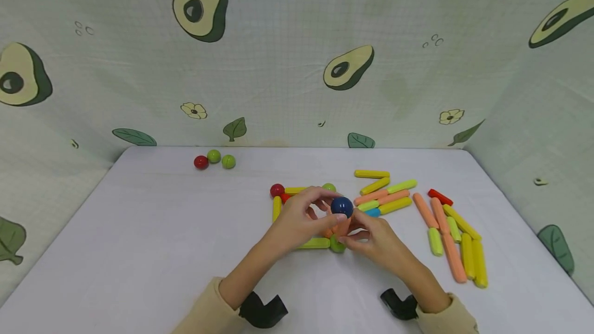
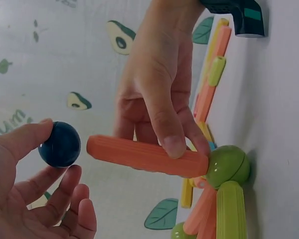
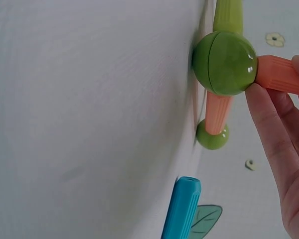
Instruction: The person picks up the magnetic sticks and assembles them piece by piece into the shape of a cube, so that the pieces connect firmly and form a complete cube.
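Between the thumb and fingers of my left hand (image 1: 299, 220) is a dark blue ball (image 2: 60, 144). My right hand (image 1: 382, 241) pinches an upright orange rod (image 2: 147, 157), whose lower end meets a green ball (image 2: 228, 167) on the table. In the left wrist view a small gap separates the blue ball from the rod's free end. A yellow-green rod (image 1: 315, 243) and another orange rod (image 3: 219, 112) also join the green ball. They belong to a low frame with yellow rods (image 1: 277, 208) and a red ball (image 1: 277, 190); my left hand hides part of it.
Loose yellow, orange and green rods (image 1: 452, 241) lie at the right of the white table (image 1: 139, 251). More rods (image 1: 387, 197) sit behind my right hand, with a blue one (image 3: 182, 206) among them. A red ball (image 1: 201, 162) and two green balls (image 1: 228, 162) stand at the back left.
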The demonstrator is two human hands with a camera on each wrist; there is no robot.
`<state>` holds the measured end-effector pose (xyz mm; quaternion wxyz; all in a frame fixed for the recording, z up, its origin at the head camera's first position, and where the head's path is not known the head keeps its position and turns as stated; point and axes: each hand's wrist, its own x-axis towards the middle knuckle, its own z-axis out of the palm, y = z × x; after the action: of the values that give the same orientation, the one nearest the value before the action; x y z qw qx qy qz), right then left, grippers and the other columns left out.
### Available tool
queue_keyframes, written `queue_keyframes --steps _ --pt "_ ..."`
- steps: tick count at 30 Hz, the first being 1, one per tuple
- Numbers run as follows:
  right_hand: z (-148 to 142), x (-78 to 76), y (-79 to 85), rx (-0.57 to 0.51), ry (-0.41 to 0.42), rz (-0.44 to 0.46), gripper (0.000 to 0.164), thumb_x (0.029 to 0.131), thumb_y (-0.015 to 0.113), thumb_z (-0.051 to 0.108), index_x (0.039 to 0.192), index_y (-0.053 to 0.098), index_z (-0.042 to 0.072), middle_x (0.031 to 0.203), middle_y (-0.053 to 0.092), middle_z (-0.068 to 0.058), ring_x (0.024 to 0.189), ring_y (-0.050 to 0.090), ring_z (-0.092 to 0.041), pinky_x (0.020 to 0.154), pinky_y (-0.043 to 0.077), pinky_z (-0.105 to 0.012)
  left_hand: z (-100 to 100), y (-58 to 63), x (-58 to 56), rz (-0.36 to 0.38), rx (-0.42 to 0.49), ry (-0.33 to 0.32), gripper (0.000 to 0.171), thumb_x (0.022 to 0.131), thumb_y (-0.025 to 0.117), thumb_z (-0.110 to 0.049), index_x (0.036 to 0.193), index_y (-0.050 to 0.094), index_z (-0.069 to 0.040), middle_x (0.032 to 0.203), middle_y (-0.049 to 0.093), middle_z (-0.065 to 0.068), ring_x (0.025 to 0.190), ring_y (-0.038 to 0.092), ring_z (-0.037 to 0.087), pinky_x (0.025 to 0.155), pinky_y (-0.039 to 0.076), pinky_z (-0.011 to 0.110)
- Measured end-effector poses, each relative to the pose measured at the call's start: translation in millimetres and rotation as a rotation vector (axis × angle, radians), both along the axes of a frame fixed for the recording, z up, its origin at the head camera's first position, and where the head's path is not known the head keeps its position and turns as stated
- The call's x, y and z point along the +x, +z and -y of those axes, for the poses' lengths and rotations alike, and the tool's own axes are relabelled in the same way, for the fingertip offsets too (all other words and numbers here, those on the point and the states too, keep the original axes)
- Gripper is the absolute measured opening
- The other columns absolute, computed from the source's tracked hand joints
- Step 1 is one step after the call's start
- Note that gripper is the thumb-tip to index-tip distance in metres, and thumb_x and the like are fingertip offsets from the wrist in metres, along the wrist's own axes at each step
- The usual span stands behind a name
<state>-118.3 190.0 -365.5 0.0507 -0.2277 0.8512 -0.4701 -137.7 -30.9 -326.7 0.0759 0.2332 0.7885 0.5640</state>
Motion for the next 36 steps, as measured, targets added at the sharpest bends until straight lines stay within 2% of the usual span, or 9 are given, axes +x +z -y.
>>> queue_keyframes --steps 4,10,19,24,28,31,36 --pt "-1 0.2 -1.5 0.006 -0.002 -0.015 0.043 0.094 0.078 0.002 0.132 0.060 -0.009 0.108 0.074 -0.014 0.100 0.072 -0.032 0.083 0.064 -0.035 -6 -2.3 2.1 -0.038 -0.017 -0.015 0.037 0.096 0.079 -0.023 0.128 0.072 -0.006 0.115 0.069 0.008 0.103 0.059 0.017 0.081 0.053 0.023" --pt "1 -0.7 -3.1 0.023 -0.002 -0.037 0.041 0.093 0.079 0.002 0.129 0.062 -0.010 0.107 0.075 -0.015 0.099 0.074 -0.033 0.083 0.064 -0.036 -6 -3.0 4.9 -0.062 -0.024 -0.020 0.037 0.096 0.079 -0.020 0.129 0.070 -0.007 0.112 0.068 0.009 0.100 0.059 0.015 0.080 0.054 0.023" --pt "1 0.2 -0.8 0.058 -0.008 -0.009 0.044 0.093 0.079 0.002 0.132 0.060 -0.010 0.106 0.074 -0.012 0.100 0.073 -0.032 0.085 0.064 -0.038 -6 -0.9 6.9 -0.039 -0.047 -0.023 0.037 0.098 0.078 -0.022 0.131 0.069 -0.008 0.111 0.067 0.007 0.100 0.059 0.016 0.081 0.053 0.022" --pt "0 -2.5 -1.7 0.111 0.018 0.030 0.032 0.094 0.078 0.003 0.121 0.066 -0.007 0.104 0.073 -0.008 0.096 0.072 -0.026 0.083 0.064 -0.036 -6 1.4 9.1 -0.017 -0.042 -0.010 0.035 0.099 0.076 -0.023 0.130 0.068 -0.009 0.113 0.067 0.006 0.101 0.059 0.016 0.082 0.053 0.022" --pt "1 -4.3 -4.3 0.124 0.052 0.048 0.016 0.094 0.078 0.004 0.106 0.069 0.000 0.100 0.071 -0.003 0.091 0.069 -0.016 0.081 0.062 -0.028 -5 1.8 9.9 -0.015 -0.051 -0.009 0.034 0.100 0.075 -0.023 0.130 0.068 -0.008 0.112 0.068 0.007 0.099 0.060 0.017 0.080 0.054 0.022" --pt "4 -2.5 -4.0 0.129 0.064 0.090 0.012 0.094 0.079 0.007 0.100 0.070 0.004 0.095 0.070 0.001 0.086 0.066 -0.010 0.078 0.059 -0.022 -2 2.5 11.6 -0.012 -0.062 -0.010 0.034 0.101 0.074 -0.024 0.129 0.068 -0.006 0.111 0.068 0.008 0.098 0.061 0.017 0.078 0.054 0.022" --pt "16 3.5 -3.9 0.155 0.065 0.136 0.015 0.094 0.081 0.011 0.101 0.070 0.004 0.086 0.066 0.006 0.079 0.059 -0.005 0.073 0.055 -0.020 10 4.5 16.6 0.019 -0.065 -0.008 0.034 0.101 0.074 -0.025 0.129 0.069 -0.006 0.110 0.067 0.005 0.097 0.060 0.016 0.082 0.054 0.023"
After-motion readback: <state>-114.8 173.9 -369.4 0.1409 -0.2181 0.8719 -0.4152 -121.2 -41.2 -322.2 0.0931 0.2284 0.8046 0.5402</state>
